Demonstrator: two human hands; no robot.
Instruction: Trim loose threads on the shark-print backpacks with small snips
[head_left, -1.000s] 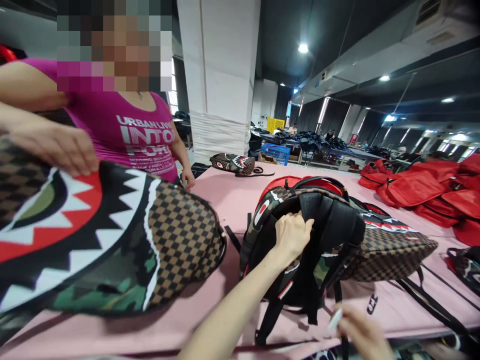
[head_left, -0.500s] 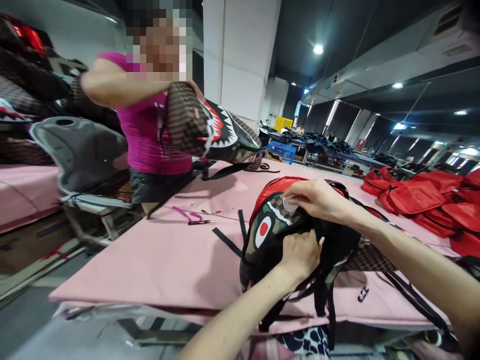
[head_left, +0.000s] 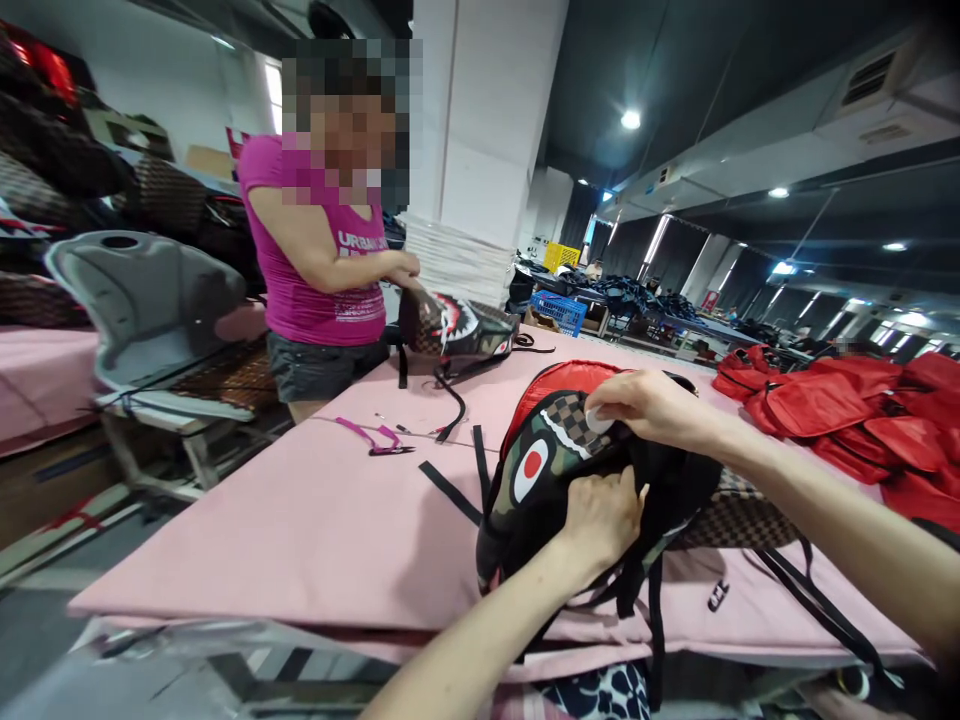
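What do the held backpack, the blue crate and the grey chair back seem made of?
Backpack: coated fabric or imitation leather, hard to say which; its surface looks smooth and printed. Blue crate: likely hard plastic, from its gridded, evenly coloured walls. Chair back: probably matte moulded plastic, given its curved one-piece shape.

Backpack (head_left: 536, 510): black, camouflage and brown-checkered, propped up near the front edge of the pink tabletop (head_left: 300, 540), its black back side facing the viewer.
Red lining (head_left: 544, 385): showing along the curved top edge.
Eye patch (head_left: 531, 470): white oval with a red centre, on camouflage at the upper left side.
Checkered patch (head_left: 574, 415): above the eye, bordered by a jagged white line.
Straps (head_left: 656, 630): black, one hanging over the table edge.
White disc (head_left: 598, 420): apparently round, partly covered, over the checkered patch; whether it touches is unclear.
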